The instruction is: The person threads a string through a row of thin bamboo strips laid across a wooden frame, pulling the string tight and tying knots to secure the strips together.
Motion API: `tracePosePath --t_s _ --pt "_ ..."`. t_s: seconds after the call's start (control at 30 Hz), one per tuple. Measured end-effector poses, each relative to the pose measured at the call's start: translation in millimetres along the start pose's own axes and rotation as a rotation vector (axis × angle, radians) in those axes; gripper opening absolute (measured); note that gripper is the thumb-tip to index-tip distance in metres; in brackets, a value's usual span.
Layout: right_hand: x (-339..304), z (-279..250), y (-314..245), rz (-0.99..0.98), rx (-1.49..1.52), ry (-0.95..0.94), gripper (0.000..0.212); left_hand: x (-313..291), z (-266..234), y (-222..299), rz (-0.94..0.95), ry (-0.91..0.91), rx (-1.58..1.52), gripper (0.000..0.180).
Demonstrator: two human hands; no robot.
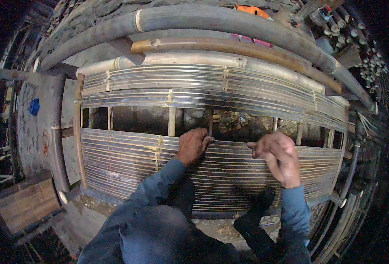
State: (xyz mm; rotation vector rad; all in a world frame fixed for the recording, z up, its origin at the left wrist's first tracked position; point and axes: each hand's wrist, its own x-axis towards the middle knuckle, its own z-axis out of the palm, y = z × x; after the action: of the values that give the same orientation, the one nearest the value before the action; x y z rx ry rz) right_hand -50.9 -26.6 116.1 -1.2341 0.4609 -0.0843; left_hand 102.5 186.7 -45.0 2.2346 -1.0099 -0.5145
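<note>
A bamboo bench or bed frame lies across the view, its lower slatted panel [229,176] made of many thin pale strips in rows. At this panel's far edge, my left hand [192,146] rests with fingers curled and thumb pressed in; what they grip is hidden. To the right, my right hand [277,154] is raised over the same edge, its fingers drawn together and partly blurred by motion. Anything between them is too small to make out. Beyond a gap lies the upper slatted panel [194,81]. Short bamboo crosspieces [172,122] span the gap.
A thick bamboo pole [225,20] and a thinner brown pole [194,44] run along the far side. Cut bamboo [335,31] is stacked at the far right. A brown slatted panel [27,204] stands at lower left. My dark-clad foot [262,200] is at the near edge.
</note>
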Motion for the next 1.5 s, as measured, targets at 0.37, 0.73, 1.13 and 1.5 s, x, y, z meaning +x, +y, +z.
tracePosePath --t_s 0.37,0.73,1.13,1.5 --pt "129.0 -13.5 187.7 -0.030 -1.218 -0.253 0.047 41.8 32.1 -72.4 -0.141 -0.322 -0.401 0.039" --pt "140.5 -13.0 219.0 0.018 -1.007 -0.293 0.041 43.5 45.7 -83.6 -0.177 -0.282 -0.082 0.028" --pt "86.7 20.2 157.2 0.121 0.266 0.058 0.056 13.4 -27.6 -25.0 -0.248 -0.168 -0.986 0.013" --pt "35.4 39.3 124.0 -0.372 -0.868 -0.009 0.034 10.8 -36.0 -11.6 -0.284 -0.129 -1.105 0.018"
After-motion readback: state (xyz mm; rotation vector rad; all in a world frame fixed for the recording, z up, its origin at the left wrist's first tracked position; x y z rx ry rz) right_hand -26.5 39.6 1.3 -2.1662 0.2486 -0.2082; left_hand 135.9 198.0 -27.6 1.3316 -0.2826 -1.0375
